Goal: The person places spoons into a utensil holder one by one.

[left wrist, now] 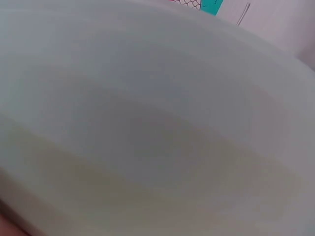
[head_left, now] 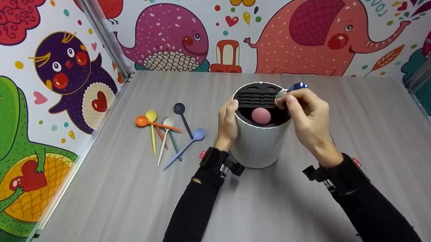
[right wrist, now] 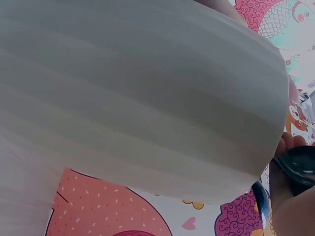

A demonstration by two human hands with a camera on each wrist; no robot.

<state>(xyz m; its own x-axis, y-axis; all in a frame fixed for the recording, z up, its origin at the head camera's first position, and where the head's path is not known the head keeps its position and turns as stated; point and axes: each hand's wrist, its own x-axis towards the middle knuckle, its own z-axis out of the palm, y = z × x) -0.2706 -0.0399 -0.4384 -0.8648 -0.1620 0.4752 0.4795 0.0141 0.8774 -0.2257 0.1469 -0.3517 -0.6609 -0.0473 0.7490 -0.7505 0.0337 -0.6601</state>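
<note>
A white cylindrical holder (head_left: 258,145) with a black slotted insert stands mid-table; a pink spoon bowl (head_left: 261,115) shows inside it. My left hand (head_left: 227,123) grips the holder's left side at the rim. My right hand (head_left: 304,111) pinches a blue spoon (head_left: 297,87) at the holder's far right rim. In the left wrist view the holder's white wall (left wrist: 147,128) fills the frame, blurred. The right wrist view shows that wall (right wrist: 138,93) close up, with the blue spoon (right wrist: 261,199) and my fingers (right wrist: 290,206) at lower right.
Several coloured spoons lie fanned on the grey table (head_left: 123,190) left of the holder: orange (head_left: 152,123), yellow (head_left: 151,127), white (head_left: 164,138), dark navy (head_left: 183,119), light blue (head_left: 188,143). Patterned walls enclose the table's left, back and right edges.
</note>
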